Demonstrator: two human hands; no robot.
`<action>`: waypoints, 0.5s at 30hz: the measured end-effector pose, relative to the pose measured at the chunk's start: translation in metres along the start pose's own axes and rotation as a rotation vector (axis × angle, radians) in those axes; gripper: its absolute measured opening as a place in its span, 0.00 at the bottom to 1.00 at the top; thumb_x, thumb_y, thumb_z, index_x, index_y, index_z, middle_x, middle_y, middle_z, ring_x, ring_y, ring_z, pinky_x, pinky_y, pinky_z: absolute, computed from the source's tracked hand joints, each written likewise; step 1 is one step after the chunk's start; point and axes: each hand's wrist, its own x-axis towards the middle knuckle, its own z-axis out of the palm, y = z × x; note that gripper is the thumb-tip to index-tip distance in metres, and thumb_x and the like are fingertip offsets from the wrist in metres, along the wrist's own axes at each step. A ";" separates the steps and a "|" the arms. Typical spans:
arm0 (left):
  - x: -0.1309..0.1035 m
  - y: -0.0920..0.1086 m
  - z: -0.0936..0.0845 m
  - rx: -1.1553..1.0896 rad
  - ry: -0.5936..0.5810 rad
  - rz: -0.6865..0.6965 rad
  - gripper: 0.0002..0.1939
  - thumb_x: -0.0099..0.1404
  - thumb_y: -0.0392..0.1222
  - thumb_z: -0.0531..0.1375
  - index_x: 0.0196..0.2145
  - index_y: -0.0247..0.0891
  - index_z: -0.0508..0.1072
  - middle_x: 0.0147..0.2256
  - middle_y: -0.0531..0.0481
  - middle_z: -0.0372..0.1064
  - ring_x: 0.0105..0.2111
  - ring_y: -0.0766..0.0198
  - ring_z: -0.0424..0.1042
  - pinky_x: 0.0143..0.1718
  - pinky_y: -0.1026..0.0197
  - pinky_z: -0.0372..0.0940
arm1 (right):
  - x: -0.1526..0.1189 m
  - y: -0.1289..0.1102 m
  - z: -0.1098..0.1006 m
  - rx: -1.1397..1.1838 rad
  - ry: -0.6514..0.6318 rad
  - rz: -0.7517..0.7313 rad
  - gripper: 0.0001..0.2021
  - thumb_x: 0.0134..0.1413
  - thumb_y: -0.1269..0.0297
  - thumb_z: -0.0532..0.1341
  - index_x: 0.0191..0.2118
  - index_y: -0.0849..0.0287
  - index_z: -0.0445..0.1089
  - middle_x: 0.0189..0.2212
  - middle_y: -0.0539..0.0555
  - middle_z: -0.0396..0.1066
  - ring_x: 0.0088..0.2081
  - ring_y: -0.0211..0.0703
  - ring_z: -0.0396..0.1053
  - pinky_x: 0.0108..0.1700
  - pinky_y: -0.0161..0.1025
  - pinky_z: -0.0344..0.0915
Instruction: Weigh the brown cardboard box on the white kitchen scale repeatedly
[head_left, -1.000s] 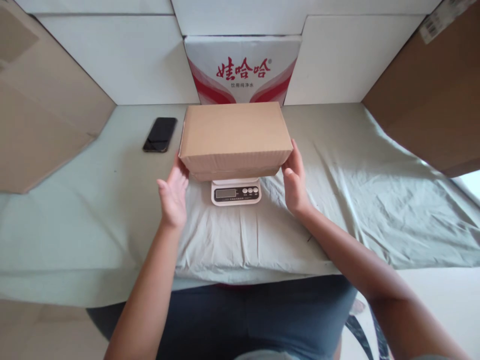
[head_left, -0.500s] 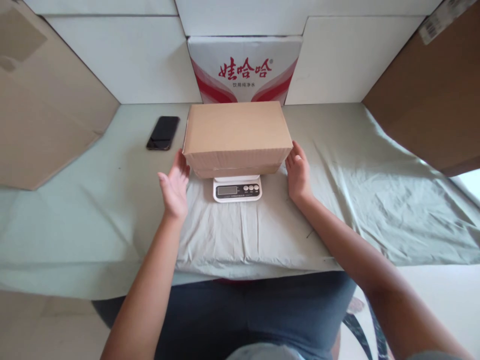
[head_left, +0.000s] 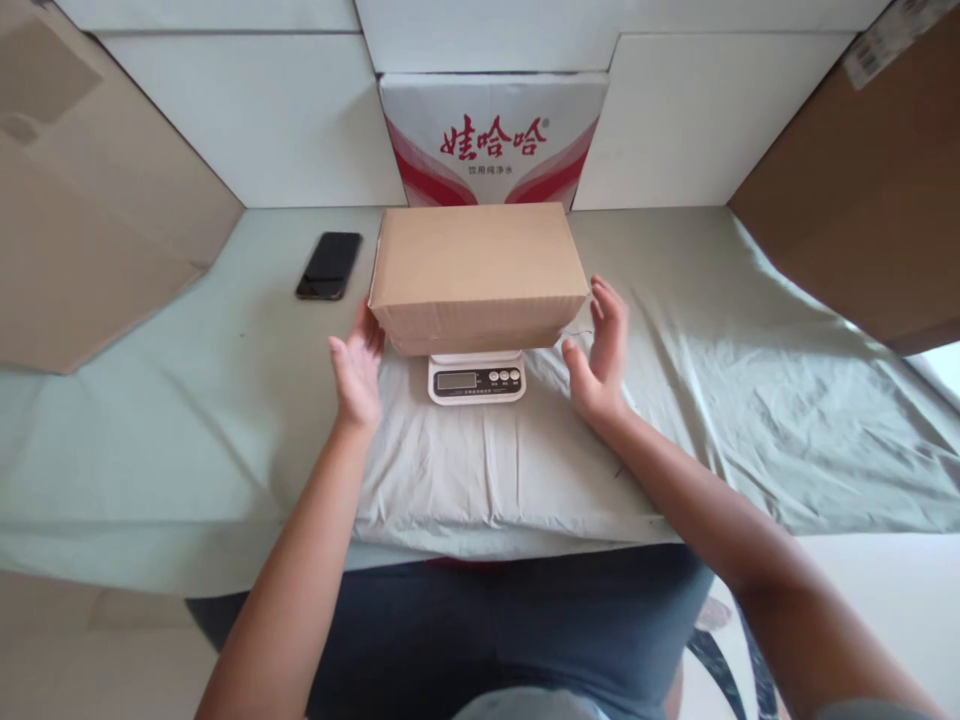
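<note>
A closed brown cardboard box (head_left: 480, 260) rests on a small white kitchen scale (head_left: 478, 380), covering most of it. Only the scale's front, with its display and several buttons, shows below the box. My left hand (head_left: 358, 370) is at the box's left front corner, fingers extended and thumb apart; whether the fingertips touch the cardboard I cannot tell. Just off the right side of the box is my right hand (head_left: 602, 350), with thumb and fingers spread and nothing in it.
A black phone (head_left: 329, 265) lies on the pale green cloth (head_left: 225, 420) left of the box. Behind stands a white and red carton (head_left: 493, 140) with printed lettering. Large cardboard panels (head_left: 97, 200) flank the table at left and right.
My right hand has come away from the box's right side, and its thumb has opened out to the left. My left hand stays by the left corner. The box looks still.
</note>
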 end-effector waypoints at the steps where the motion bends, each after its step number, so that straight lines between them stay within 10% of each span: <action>1: 0.001 -0.003 -0.001 0.001 0.003 0.006 0.49 0.63 0.89 0.53 0.63 0.51 0.82 0.69 0.43 0.75 0.78 0.40 0.63 0.77 0.40 0.60 | -0.001 -0.012 -0.002 -0.072 0.015 -0.158 0.29 0.70 0.49 0.61 0.72 0.46 0.64 0.68 0.63 0.69 0.71 0.66 0.68 0.70 0.70 0.70; 6: 0.002 -0.012 -0.005 0.033 0.033 0.009 0.49 0.66 0.88 0.50 0.60 0.47 0.82 0.66 0.38 0.77 0.74 0.37 0.69 0.74 0.37 0.63 | -0.006 -0.060 -0.001 -0.216 -0.108 -0.595 0.17 0.62 0.72 0.62 0.54 0.50 0.74 0.35 0.53 0.71 0.33 0.47 0.67 0.33 0.48 0.67; 15: -0.002 -0.017 -0.003 0.070 0.005 0.015 0.44 0.68 0.85 0.56 0.58 0.45 0.83 0.59 0.38 0.82 0.68 0.40 0.76 0.68 0.41 0.70 | -0.005 -0.036 0.008 -0.084 -0.054 -0.022 0.14 0.59 0.67 0.67 0.41 0.50 0.59 0.34 0.47 0.64 0.32 0.39 0.63 0.34 0.41 0.63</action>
